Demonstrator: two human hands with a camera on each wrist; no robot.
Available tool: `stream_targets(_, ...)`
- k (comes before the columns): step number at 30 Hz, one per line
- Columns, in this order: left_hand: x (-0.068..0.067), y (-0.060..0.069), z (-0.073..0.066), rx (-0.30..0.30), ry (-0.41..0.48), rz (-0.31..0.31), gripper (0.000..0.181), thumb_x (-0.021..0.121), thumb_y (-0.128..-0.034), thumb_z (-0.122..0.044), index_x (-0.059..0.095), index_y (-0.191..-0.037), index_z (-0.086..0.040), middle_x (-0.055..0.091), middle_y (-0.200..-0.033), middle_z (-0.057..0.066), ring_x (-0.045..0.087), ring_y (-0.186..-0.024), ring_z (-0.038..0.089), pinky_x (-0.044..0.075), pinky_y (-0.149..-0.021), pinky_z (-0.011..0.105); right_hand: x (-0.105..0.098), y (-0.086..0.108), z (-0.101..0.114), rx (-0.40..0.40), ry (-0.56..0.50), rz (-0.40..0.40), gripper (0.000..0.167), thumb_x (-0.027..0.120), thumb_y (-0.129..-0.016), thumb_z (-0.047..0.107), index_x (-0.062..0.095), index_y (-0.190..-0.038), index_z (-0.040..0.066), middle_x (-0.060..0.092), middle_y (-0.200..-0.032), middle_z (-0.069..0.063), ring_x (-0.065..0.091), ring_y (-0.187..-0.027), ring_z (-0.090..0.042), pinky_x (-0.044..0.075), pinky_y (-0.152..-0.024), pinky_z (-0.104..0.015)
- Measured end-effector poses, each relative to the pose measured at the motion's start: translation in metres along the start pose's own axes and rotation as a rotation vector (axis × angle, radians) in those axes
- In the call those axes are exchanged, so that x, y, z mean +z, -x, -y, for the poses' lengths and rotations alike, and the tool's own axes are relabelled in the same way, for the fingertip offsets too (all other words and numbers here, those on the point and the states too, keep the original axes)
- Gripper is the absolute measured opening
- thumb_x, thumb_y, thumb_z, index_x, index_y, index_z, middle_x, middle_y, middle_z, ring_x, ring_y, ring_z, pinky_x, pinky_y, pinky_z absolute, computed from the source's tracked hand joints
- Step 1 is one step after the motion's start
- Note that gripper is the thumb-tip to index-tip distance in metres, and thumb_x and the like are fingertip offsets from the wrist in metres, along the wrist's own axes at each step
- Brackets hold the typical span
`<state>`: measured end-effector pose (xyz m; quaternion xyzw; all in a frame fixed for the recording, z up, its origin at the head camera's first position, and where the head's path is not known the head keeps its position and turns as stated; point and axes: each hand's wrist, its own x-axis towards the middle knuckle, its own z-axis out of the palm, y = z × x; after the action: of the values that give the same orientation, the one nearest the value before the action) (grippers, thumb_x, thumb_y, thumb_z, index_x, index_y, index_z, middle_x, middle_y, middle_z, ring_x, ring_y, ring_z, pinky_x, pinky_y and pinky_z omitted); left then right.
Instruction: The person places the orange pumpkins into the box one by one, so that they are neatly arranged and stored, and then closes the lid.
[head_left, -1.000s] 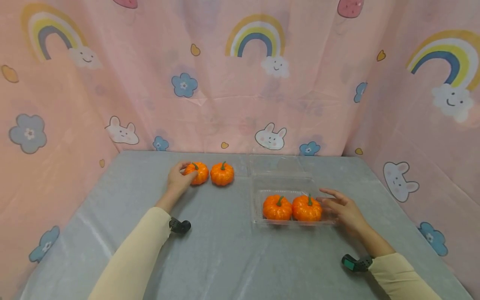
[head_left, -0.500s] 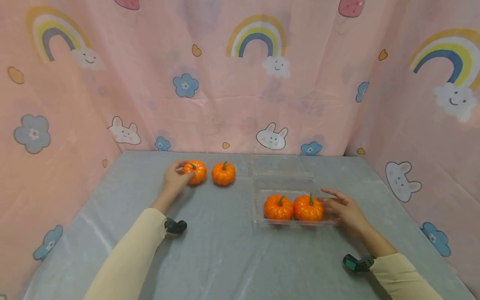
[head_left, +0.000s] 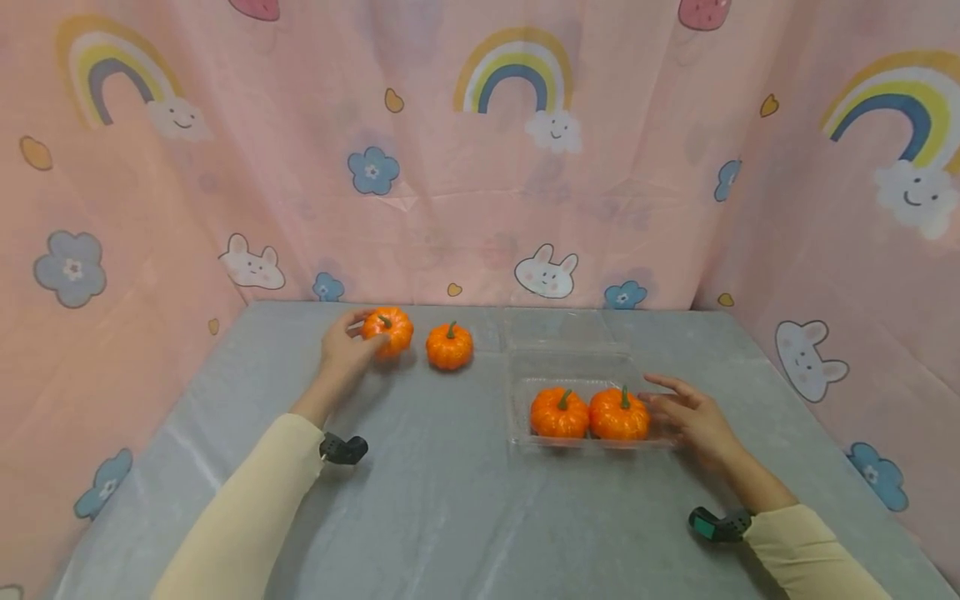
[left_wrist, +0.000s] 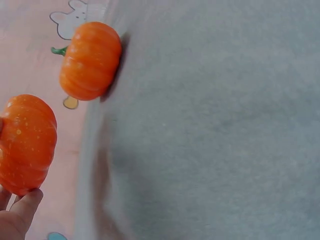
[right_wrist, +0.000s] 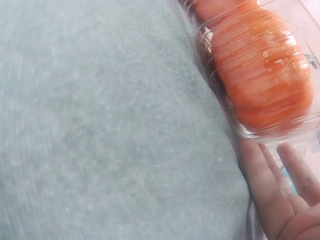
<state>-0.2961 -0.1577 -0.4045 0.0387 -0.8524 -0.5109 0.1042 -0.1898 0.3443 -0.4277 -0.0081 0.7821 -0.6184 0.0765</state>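
My left hand (head_left: 345, 350) grips a small orange pumpkin (head_left: 392, 331) with a green stem, thumb and fingers on its sides. A gap over its shadow shows it raised off the table; in the left wrist view this pumpkin (left_wrist: 27, 147) hangs at the left edge. Just right of it, a second pumpkin (head_left: 450, 347) sits on the table. Two more, a left pumpkin (head_left: 559, 414) and a right pumpkin (head_left: 619, 416), sit side by side in a clear plastic box (head_left: 570, 364). My right hand (head_left: 697, 425) has its fingers extended at the box's right side, fingertips touching or very near its wall.
The box's clear lid (head_left: 558, 329) lies folded back behind it, toward the rear edge. A grey cloth (head_left: 442, 517) covers the table. Pink printed curtains (head_left: 420, 233) enclose the back and both sides.
My left hand has lifted its pumpkin off the table, moving slightly left and up, away from the second pumpkin. The right hand and the box stay in place.
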Motion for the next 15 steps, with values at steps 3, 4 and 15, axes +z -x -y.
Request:
stream_targets(3,-0.001,0.002,-0.006,0.03,0.0,0.005,0.053,0.072,-0.081,-0.021,0.055,-0.13,-0.01,0.054,-0.137,0.011,0.052,-0.125,0.033,0.046,-0.103,0.046,-0.001,0.001,0.001,0.008,0.006,-0.005,0.04,0.053,-0.099,0.032,0.049,-0.138,0.023,0.066,-0.104,0.027,0.068,-0.088,-0.002,0.058,-0.073,-0.025)
stream_targets(4,-0.001,0.002,-0.008,0.042,0.0,0.008,0.054,0.072,-0.081,-0.021,0.055,-0.131,-0.009,0.054,-0.137,0.012,0.052,-0.125,0.033,0.047,-0.103,0.046,-0.001,0.001,0.001,0.011,0.01,-0.005,0.04,0.053,-0.099,0.032,0.049,-0.138,0.024,0.065,-0.105,0.027,0.068,-0.088,-0.002,0.058,-0.073,-0.025)
stream_targets(15,0.005,0.009,-0.03,0.153,0.007,0.016,0.05,0.074,-0.0822,-0.018,0.056,-0.128,-0.009,0.054,-0.135,0.011,0.052,-0.124,0.032,0.051,-0.098,0.044,-0.002,-0.002,-0.001,0.038,0.048,-0.008,0.049,0.052,-0.098,0.037,0.042,-0.144,0.02,0.065,-0.11,0.025,0.067,-0.09,-0.002,0.058,-0.077,-0.026)
